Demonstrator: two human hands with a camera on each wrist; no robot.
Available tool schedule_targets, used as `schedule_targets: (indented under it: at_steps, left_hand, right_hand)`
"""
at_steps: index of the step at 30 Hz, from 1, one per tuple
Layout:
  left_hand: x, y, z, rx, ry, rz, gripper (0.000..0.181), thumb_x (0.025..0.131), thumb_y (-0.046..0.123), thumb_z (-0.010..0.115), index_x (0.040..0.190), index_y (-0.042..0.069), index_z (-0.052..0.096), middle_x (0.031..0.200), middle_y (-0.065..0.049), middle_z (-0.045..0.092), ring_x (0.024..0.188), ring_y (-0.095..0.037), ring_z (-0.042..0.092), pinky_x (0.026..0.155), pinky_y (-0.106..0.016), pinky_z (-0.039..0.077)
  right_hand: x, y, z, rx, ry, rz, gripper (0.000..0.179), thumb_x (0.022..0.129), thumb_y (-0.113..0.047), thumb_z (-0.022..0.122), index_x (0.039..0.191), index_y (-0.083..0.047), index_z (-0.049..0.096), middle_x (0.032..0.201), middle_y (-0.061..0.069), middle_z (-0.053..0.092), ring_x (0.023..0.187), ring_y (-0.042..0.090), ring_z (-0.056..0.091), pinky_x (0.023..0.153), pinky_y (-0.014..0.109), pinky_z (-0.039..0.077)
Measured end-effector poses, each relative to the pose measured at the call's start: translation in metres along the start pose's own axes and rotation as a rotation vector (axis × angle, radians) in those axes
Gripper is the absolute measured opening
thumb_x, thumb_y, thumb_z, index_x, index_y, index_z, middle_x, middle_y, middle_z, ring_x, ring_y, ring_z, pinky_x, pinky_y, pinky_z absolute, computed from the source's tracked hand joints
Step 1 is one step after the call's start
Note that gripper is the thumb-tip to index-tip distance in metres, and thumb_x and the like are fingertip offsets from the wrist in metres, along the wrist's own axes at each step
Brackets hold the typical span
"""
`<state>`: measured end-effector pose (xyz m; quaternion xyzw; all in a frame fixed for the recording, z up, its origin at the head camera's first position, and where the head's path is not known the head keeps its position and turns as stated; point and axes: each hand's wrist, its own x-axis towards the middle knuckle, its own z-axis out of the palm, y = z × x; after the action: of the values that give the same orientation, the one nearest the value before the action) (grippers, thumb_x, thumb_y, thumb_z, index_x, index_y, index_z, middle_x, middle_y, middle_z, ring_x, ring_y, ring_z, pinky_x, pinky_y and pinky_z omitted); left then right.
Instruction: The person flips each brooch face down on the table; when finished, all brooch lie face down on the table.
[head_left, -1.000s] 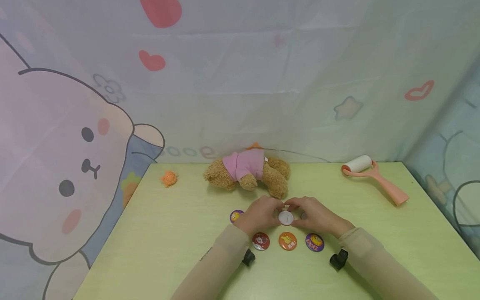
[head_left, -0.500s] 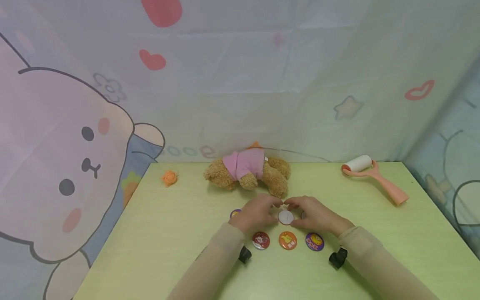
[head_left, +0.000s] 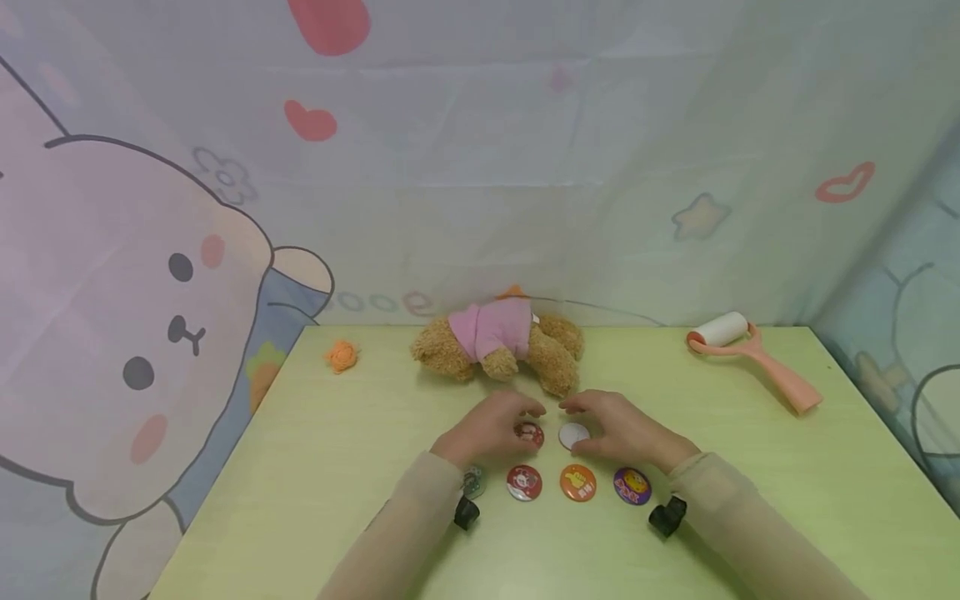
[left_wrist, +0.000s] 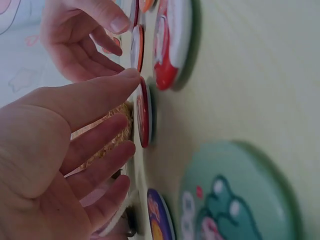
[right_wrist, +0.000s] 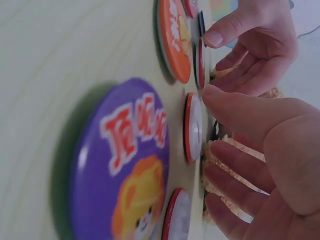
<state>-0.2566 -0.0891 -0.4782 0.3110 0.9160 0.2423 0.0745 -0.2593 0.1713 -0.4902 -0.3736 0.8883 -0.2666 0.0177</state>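
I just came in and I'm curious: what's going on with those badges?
Somebody's left hand is right by a red badge, and their right hand is right by a white badge. Neither hand is gripping one. Nearer the person, an orange badge lies between another red one and a purple one, all picture side up. A plush toy lies behind.

Meets the plush bear (head_left: 498,333) straight ahead of the left hand (head_left: 487,429) and right hand (head_left: 622,429), then the printed cloth (head_left: 480,225) behind it. Finds only a narrow gap between the fingertips, with a red badge (head_left: 530,435) and the white disc (head_left: 572,435) low to either side. Passes freely over bare table (head_left: 360,433) leftward to the orange ball (head_left: 343,356), rightward to the lint roller (head_left: 776,372). Must clear a flat row of badges (head_left: 578,482) nearer in.
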Motion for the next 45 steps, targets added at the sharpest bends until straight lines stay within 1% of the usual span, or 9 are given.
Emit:
schedule_targets:
  at_steps: [5, 11, 19, 23, 26, 29, 33, 38, 45]
  left_hand:
    - [-0.006, -0.004, 0.000, 0.044, 0.003, -0.007, 0.050, 0.086, 0.022, 0.086, 0.132, 0.012, 0.072, 0.125, -0.001, 0.074, 0.115, -0.017, 0.067, 0.103, -0.032, 0.053]
    - [-0.013, -0.009, -0.001, 0.039, 0.028, -0.019, 0.048, 0.084, 0.021, 0.088, 0.128, 0.010, 0.073, 0.119, -0.001, 0.075, 0.110, -0.016, 0.068, 0.102, -0.034, 0.054]
    - [-0.019, -0.018, -0.002, 0.029, 0.040, -0.040, 0.048, 0.081, 0.018, 0.089, 0.126, 0.010, 0.074, 0.122, -0.003, 0.075, 0.116, -0.021, 0.067, 0.106, -0.036, 0.052]
    - [-0.020, -0.021, -0.005, 0.040, 0.033, -0.056, 0.050, 0.081, 0.018, 0.089, 0.127, 0.010, 0.074, 0.125, -0.003, 0.075, 0.118, -0.022, 0.067, 0.106, -0.037, 0.052]
    - [-0.021, -0.022, -0.008, 0.046, 0.032, -0.056, 0.049, 0.081, 0.018, 0.090, 0.127, 0.010, 0.074, 0.124, -0.003, 0.075, 0.117, -0.022, 0.067, 0.104, -0.037, 0.053]
    - [-0.021, -0.022, -0.008, 0.036, 0.033, -0.052, 0.049, 0.081, 0.018, 0.090, 0.127, 0.010, 0.074, 0.124, -0.003, 0.075, 0.117, -0.022, 0.067, 0.105, -0.037, 0.052]
    - [-0.020, -0.023, -0.007, 0.020, 0.028, -0.050, 0.049, 0.080, 0.017, 0.090, 0.126, 0.010, 0.074, 0.124, -0.002, 0.075, 0.120, -0.021, 0.066, 0.108, -0.037, 0.050]
    - [-0.019, -0.023, -0.005, 0.016, 0.017, -0.061, 0.048, 0.080, 0.016, 0.090, 0.125, 0.010, 0.075, 0.122, -0.001, 0.075, 0.116, -0.019, 0.066, 0.106, -0.036, 0.052]
    - [-0.015, -0.019, -0.009, 0.027, 0.010, -0.040, 0.046, 0.079, 0.012, 0.089, 0.123, 0.007, 0.076, 0.120, -0.004, 0.076, 0.112, -0.020, 0.068, 0.103, -0.035, 0.053]
  right_hand:
    - [0.006, -0.007, 0.003, 0.018, -0.006, -0.008, 0.049, 0.089, -0.019, 0.083, 0.132, -0.002, 0.066, 0.128, 0.011, 0.071, 0.122, 0.033, 0.066, 0.104, 0.052, 0.053]
    - [0.013, -0.014, 0.007, 0.050, -0.010, -0.023, 0.047, 0.089, -0.018, 0.084, 0.129, -0.003, 0.067, 0.127, 0.008, 0.072, 0.121, 0.030, 0.066, 0.104, 0.050, 0.053]
    - [0.023, -0.022, 0.013, 0.068, -0.025, -0.019, 0.048, 0.087, -0.019, 0.086, 0.128, -0.004, 0.068, 0.127, 0.008, 0.072, 0.118, 0.028, 0.067, 0.103, 0.048, 0.054]
    - [0.030, -0.024, 0.016, 0.092, -0.041, -0.026, 0.042, 0.085, -0.016, 0.086, 0.122, -0.005, 0.070, 0.121, 0.007, 0.074, 0.102, 0.024, 0.068, 0.091, 0.040, 0.057]
    - [0.034, -0.026, 0.018, 0.100, -0.053, -0.036, 0.036, 0.083, -0.013, 0.086, 0.115, -0.006, 0.072, 0.112, 0.004, 0.074, 0.091, 0.021, 0.065, 0.081, 0.033, 0.055]
    - [0.037, -0.027, 0.020, 0.078, -0.064, -0.046, 0.032, 0.081, -0.011, 0.085, 0.110, -0.008, 0.072, 0.105, 0.001, 0.073, 0.090, 0.019, 0.065, 0.081, 0.031, 0.054]
    - [0.039, -0.030, 0.021, 0.056, -0.083, -0.039, 0.031, 0.080, -0.010, 0.085, 0.109, -0.007, 0.072, 0.105, 0.002, 0.073, 0.095, 0.019, 0.065, 0.086, 0.035, 0.055]
    - [0.041, -0.032, 0.023, 0.050, -0.098, -0.031, 0.031, 0.080, -0.009, 0.087, 0.107, -0.009, 0.072, 0.103, 0.001, 0.072, 0.093, 0.019, 0.064, 0.084, 0.034, 0.054]
    - [0.042, -0.028, 0.022, -0.004, -0.089, -0.048, 0.030, 0.080, -0.010, 0.088, 0.105, -0.011, 0.071, 0.102, -0.002, 0.071, 0.092, 0.017, 0.064, 0.084, 0.034, 0.054]
